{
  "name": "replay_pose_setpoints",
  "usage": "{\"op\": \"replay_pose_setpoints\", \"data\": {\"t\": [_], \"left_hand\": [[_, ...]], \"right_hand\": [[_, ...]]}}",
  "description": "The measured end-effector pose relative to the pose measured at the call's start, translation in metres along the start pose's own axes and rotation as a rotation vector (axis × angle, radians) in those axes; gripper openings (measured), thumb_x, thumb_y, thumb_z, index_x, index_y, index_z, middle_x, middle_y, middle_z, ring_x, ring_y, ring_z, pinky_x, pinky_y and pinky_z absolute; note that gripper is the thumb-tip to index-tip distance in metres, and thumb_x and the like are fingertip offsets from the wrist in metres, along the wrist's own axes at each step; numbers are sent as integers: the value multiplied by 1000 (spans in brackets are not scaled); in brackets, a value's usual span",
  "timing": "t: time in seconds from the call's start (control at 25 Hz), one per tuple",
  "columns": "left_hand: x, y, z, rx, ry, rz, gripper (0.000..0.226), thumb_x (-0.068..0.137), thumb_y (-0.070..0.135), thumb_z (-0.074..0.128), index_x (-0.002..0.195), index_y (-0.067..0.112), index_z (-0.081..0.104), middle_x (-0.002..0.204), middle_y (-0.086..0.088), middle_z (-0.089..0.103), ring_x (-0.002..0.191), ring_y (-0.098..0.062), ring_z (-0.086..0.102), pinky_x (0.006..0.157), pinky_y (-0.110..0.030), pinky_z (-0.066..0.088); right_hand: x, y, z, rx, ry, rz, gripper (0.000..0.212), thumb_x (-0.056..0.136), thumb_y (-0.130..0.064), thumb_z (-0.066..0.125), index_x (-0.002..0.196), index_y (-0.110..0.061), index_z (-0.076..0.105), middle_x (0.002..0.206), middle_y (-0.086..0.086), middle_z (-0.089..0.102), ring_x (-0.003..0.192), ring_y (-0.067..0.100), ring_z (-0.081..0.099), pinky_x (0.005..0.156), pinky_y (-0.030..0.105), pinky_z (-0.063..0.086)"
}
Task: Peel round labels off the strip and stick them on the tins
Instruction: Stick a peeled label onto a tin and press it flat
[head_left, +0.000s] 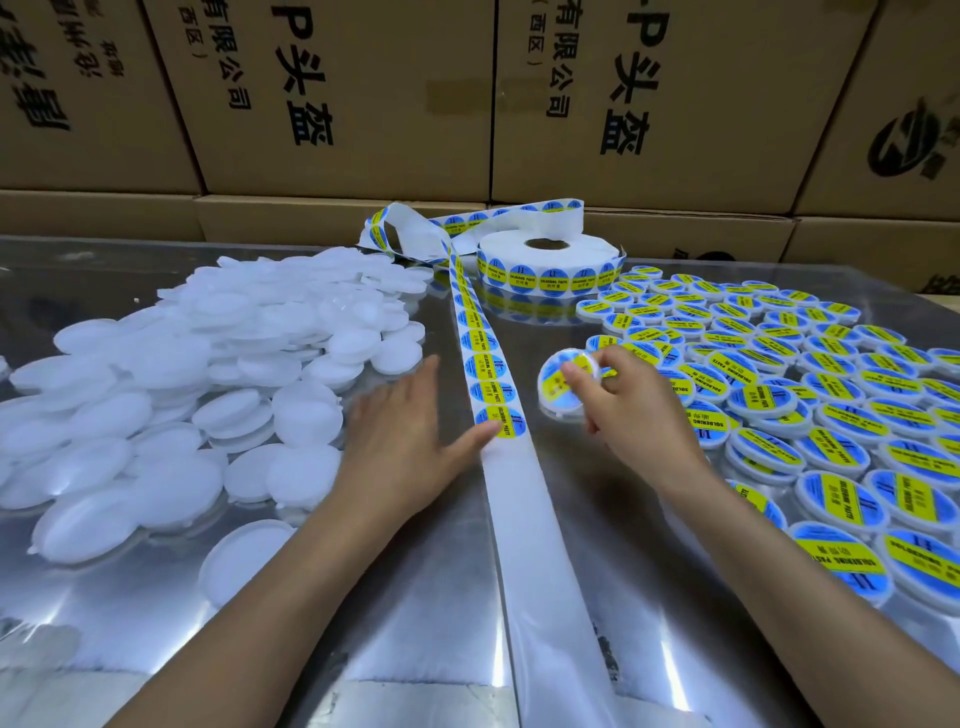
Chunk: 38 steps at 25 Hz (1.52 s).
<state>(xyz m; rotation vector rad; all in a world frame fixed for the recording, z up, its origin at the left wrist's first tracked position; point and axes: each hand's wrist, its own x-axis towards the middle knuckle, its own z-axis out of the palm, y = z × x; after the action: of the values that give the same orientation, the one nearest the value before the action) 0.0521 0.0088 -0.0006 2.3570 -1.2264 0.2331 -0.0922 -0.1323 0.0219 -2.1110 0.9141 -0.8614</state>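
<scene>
A: Where is the strip (491, 374)?
B: It runs down the middle of the shiny desk (415, 597), from the roll (550, 265) at the back toward the person. It lies between the two hands.
A: What is the left hand (405, 441) doing?
B: It lies flat with straight fingers. Its thumb touches the nearest label (503, 422), the last one on the strip. Below that the strip is bare white.
A: And the right hand (623, 405)?
B: It holds one tin (563, 382) tilted up, just right of the strip. Its thumb presses on the label on that tin.
A: Where are the other tins?
B: The plain white ones (182, 395) are piled on the left. The labelled ones (805, 395) lie on the right, beside the right hand.
A: What is behind?
B: Brown boxes (337, 104).
</scene>
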Motion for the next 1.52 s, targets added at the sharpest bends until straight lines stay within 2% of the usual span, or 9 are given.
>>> {"op": "replay_pose_setpoints", "data": {"t": [0.08,0.2,0.48,0.64,0.8,0.96,1.16,1.36,1.52], "left_hand": [[0,-13,-1,256,-132,-202,94,76,81,32,145,18,20,151,-6,27,138,-31,23,111,-55,11],[-1,-21,-5,264,-228,-358,90,77,81,27,143,20,21,153,-7,19,139,-39,13,108,-64,9],[-1,-12,-6,183,-98,-125,57,92,53,43,133,14,39,135,-7,44,122,-30,44,97,-44,40],[0,-8,-4,40,-90,-18,37,96,33,48,125,10,50,129,-6,51,115,-27,51,89,-40,44],[2,-8,-4,-26,-52,47,20,94,18,48,102,8,64,105,-6,63,100,-29,59,79,-42,49],[2,-9,-6,-45,20,23,18,90,25,57,84,15,71,92,4,71,91,-19,63,68,-28,47],[1,-3,-11,-121,100,-2,13,93,29,53,91,21,63,85,1,68,84,-22,61,62,-30,38],[2,0,-15,-281,209,44,21,97,32,42,89,19,56,77,1,62,76,-24,54,66,-38,43],[1,-3,-4,-184,43,50,25,97,32,45,87,15,61,81,2,64,81,-21,57,68,-37,43]], "right_hand": [[6,11,-7,-223,78,25,28,92,-44,53,106,-20,53,74,0,67,79,23,61,66,34,43],[12,22,-10,-359,131,96,45,92,-41,54,128,-17,44,97,11,68,101,34,58,73,38,41],[8,21,-6,-479,145,-77,20,92,-34,52,110,-28,59,91,0,70,95,31,59,65,32,36],[3,13,4,-494,87,-223,13,89,-30,55,97,-29,65,89,-9,69,89,22,60,63,29,36],[5,21,6,-552,84,-180,21,90,-31,52,108,-28,63,105,-6,68,101,24,59,70,32,41],[7,27,7,-574,-29,-157,37,92,-33,52,128,-23,54,125,-1,61,122,22,49,89,35,43],[2,19,12,-407,-105,-355,33,93,-28,53,126,-26,58,128,-8,59,125,13,45,97,25,32],[-5,14,21,-355,-300,-388,28,92,-30,54,119,-34,61,108,-9,65,111,10,50,89,33,43],[-3,12,17,-275,-239,-367,13,88,-30,61,98,-32,70,88,-16,69,91,4,60,78,31,49]]}}
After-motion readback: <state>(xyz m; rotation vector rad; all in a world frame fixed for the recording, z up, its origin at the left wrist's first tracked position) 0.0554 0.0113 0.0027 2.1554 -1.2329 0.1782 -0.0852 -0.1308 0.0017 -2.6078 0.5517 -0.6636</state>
